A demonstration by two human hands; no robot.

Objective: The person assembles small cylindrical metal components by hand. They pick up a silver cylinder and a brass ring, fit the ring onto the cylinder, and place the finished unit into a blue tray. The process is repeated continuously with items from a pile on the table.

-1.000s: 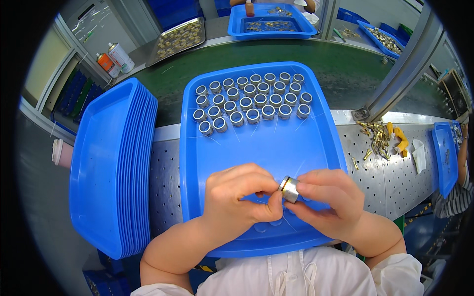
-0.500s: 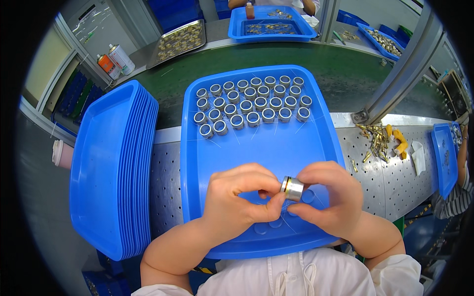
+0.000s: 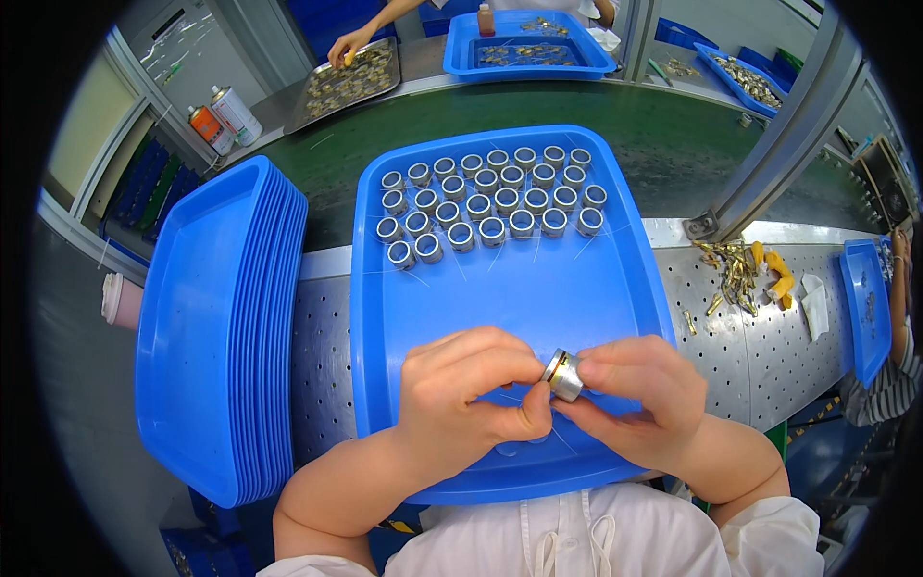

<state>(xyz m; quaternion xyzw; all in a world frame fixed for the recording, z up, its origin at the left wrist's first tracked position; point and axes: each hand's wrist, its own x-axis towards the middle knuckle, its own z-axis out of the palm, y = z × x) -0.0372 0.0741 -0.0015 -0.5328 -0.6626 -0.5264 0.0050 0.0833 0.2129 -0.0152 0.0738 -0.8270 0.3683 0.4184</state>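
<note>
Over the near half of a blue tray (image 3: 500,308), I hold a short silver metal cylinder (image 3: 568,380) tilted between both hands. A dark and yellowish band rings its left end. My left hand (image 3: 466,394) pinches that end between thumb and fingers. Closed about the other end are the thumb and fingertips of my right hand (image 3: 644,389). Several rows of upright, open-topped metal rings (image 3: 492,230) with thin wires stand in the tray's far half. Small round clear pieces lie under my hands, mostly hidden.
A tall stack of blue trays (image 3: 202,327) stands at left. Brass-coloured parts (image 3: 735,274) and yellow pieces (image 3: 777,279) lie on the perforated bench at right, by a metal post (image 3: 788,125). Across the green belt (image 3: 404,123), a co-worker's hand (image 3: 349,46) is over a metal tray (image 3: 322,108).
Both hands have come slightly lower, the cylinder is turned to a steeper tilt, and my right fingers have closed onto it. A co-worker's arm has reached to the metal tray at the back.
</note>
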